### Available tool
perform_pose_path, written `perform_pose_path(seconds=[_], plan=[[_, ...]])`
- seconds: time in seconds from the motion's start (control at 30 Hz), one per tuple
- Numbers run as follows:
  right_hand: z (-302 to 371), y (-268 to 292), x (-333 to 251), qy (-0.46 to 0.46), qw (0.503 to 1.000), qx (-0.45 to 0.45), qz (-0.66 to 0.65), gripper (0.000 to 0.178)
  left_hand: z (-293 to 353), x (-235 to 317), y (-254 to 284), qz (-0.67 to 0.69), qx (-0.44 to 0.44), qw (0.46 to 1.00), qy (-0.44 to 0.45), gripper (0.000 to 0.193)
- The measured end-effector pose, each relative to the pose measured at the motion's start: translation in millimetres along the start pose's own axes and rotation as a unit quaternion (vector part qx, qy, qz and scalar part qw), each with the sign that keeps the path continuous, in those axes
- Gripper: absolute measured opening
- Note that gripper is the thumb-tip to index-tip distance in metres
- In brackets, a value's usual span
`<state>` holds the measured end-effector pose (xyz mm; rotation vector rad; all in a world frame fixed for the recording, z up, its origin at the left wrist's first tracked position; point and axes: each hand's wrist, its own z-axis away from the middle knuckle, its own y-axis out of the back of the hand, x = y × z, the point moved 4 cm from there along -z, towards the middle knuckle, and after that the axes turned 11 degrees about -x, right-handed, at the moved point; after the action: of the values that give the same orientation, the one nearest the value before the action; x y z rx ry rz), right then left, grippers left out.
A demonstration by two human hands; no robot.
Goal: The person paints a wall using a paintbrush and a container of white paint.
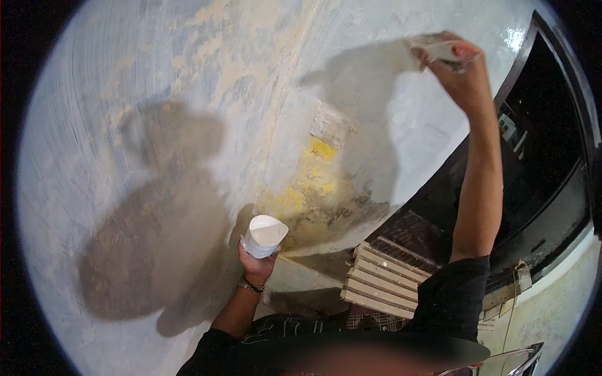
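Note:
My left hand (pixel 256 263) is wrapped round a white cup (pixel 256 244) low in front of the wall, a bracelet on its wrist. The cup is tilted a little and has a pale, whitish filling (pixel 268 234). High on the right, my right hand (pixel 461 72) is raised to the wall (pixel 364 31), its fingers closed on a flat, whitish tool with a red part (pixel 463 51). Whether this is a brush or a scraper I cannot make out. The wall's surface is pale blue-grey and streaked, with beige blotches. Shadows of my body and arms fall across it.
A yellow and brown stained patch (pixel 313 182) with a small whitish panel (pixel 330 125) is on the wall between my hands. Below my right arm is a slatted wooden piece (pixel 382 279). A dark-framed opening (pixel 545 106) borders the wall at right. A metal-framed object (pixel 523 363) stands lower right.

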<state>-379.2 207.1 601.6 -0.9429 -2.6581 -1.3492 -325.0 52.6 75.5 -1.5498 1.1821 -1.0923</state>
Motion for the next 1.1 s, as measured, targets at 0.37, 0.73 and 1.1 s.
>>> perform_pose_path(seconds=[0.37, 0.73, 1.1], plan=[[36.6, -118.1, -29.8, 0.168, 0.936, -0.018, 0.31, 0.041, 2.7, 8.5, -8.6, -0.068, 0.023, 0.997, -0.026, 0.06], [-27.6, -111.2, -3.7, 0.008, 1.0, -0.015, -0.001, 0.017, -5.6, -2.3, 1.0, -0.011, 0.094, 0.995, 0.022, 0.063], [-93.2, -92.0, -28.9, 0.047, 0.966, -0.021, 0.252, 0.014, 13.4, 13.6, 1.6, -0.016, 0.079, 0.997, -0.02, 0.061]])
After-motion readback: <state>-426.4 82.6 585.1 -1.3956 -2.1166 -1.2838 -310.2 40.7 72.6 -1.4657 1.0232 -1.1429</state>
